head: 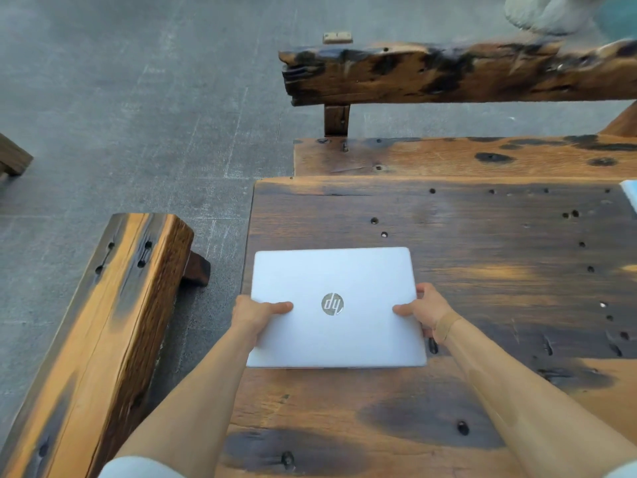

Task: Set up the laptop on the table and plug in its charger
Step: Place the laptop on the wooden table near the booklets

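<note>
Both forearms were bare. Short pale grey-white sleeves showed at the lower frame edge: left sleeve (138, 467), right sleeve (622, 472). No rings visible on left hand (256, 313) or right hand (425, 307).

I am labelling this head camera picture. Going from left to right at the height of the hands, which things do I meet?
Wooden bench → left hand → closed silver laptop → right hand → bare wooden table.

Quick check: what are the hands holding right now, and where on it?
The closed laptop, gripped by both side edges: left hand on its left edge, right hand on its right edge, thumbs on the lid.
</note>
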`<state>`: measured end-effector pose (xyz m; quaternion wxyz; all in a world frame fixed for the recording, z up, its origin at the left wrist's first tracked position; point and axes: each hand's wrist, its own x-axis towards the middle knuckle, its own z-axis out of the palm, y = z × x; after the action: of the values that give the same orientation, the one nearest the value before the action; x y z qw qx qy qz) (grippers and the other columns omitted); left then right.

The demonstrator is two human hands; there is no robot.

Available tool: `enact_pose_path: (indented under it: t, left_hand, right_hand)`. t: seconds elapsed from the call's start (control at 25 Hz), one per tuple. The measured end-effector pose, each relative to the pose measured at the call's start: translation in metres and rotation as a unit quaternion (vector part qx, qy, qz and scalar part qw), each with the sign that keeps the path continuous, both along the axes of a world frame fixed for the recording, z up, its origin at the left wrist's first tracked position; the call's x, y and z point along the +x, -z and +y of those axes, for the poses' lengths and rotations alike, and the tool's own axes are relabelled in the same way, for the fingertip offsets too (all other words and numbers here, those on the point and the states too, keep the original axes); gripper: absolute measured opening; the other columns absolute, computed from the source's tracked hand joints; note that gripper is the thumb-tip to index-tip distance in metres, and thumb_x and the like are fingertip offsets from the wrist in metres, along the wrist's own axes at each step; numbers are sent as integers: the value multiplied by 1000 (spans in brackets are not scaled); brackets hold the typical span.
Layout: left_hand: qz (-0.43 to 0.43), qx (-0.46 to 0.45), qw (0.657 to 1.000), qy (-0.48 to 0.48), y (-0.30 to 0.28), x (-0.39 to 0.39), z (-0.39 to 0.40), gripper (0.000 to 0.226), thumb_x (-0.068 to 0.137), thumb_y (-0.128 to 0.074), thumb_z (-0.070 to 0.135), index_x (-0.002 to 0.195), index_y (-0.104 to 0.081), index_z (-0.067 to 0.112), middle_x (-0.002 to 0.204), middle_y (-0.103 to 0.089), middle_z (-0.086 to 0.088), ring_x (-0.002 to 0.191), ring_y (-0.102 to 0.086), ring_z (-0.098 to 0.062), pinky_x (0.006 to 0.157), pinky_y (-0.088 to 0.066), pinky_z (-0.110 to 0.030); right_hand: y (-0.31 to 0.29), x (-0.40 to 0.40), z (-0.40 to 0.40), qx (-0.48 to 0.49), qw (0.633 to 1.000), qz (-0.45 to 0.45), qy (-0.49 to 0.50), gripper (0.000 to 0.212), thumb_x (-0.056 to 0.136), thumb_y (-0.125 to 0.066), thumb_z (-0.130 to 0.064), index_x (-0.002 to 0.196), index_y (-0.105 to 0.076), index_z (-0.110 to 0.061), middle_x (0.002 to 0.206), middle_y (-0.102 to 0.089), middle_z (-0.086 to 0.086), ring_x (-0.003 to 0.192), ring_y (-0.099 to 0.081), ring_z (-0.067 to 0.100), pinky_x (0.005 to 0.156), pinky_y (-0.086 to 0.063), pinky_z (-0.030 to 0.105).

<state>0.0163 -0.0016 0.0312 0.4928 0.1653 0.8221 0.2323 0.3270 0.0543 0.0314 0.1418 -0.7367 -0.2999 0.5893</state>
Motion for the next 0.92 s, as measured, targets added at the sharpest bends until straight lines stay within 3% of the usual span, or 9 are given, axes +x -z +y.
enact_pose_path:
  t: [0.12, 0.24, 0.32, 0.44, 0.56, 0.8, 0.92]
  left_hand:
    - [-18, 13, 998, 51, -32, 9, -33, 102, 39, -95, 41, 122, -50, 1, 115, -65, -10, 91, -64, -25, 77, -53, -38]
    - [-18, 25, 994, 106, -66, 20, -67, 71, 61, -92, 30, 112, -54, -2, 98, -67, -9, 78, -65, -22, 60, -48, -29]
    - [-16, 30, 988, 151, -78, 28, -87, 61, 64, -91, 30, 106, -58, 1, 90, -68, -7, 77, -66, -23, 62, -50, -30]
    - [-26, 42, 977, 208, -95, 44, -112, 56, 64, -90, 31, 104, -60, 6, 94, -71, -8, 84, -69, -26, 74, -56, -38]
    - [-35, 34, 965, 258, -99, 66, -127, 62, 64, -89, 33, 111, -61, 6, 101, -72, -8, 89, -69, -27, 76, -57, -41]
    - [-52, 38, 931, 359, -99, 147, -151, 56, 65, -89, 30, 109, -63, 5, 99, -72, -8, 87, -69, -26, 67, -55, -36]
    - [-55, 33, 915, 399, -102, 203, -167, 49, 66, -89, 29, 102, -63, 8, 98, -71, -7, 87, -68, -26, 70, -55, -38]
  right_hand:
    - [-39, 16, -43, 23, 1000, 7, 16, 54, 80, -71, 5, 121, -42, -17, 112, -61, 12, 94, -62, 34, 74, -54, 48]
    - [-70, 35, -90, 33, 999, 3, 15, 57, 82, -71, 1, 127, -41, -15, 113, -61, 12, 94, -61, 31, 75, -54, 47]
    - [-86, 51, -123, 41, 999, 7, 28, 60, 81, -72, 0, 131, -41, -15, 119, -61, 14, 98, -61, 32, 78, -54, 48]
    - [-102, 78, -170, 63, 996, 8, 64, 59, 83, -71, -1, 133, -43, -13, 118, -62, 13, 90, -62, 28, 72, -55, 45]
    - [-113, 104, -211, 66, 993, -3, 102, 58, 84, -71, -5, 134, -44, -15, 118, -63, 13, 87, -61, 26, 63, -53, 39]
    - [-113, 174, -307, 48, 974, -10, 220, 51, 84, -69, -2, 128, -48, -16, 117, -63, 13, 100, -60, 33, 72, -53, 44]
    - [-115, 218, -353, 46, 964, 3, 264, 47, 85, -67, 0, 126, -49, -13, 112, -63, 12, 97, -60, 31, 73, -52, 43]
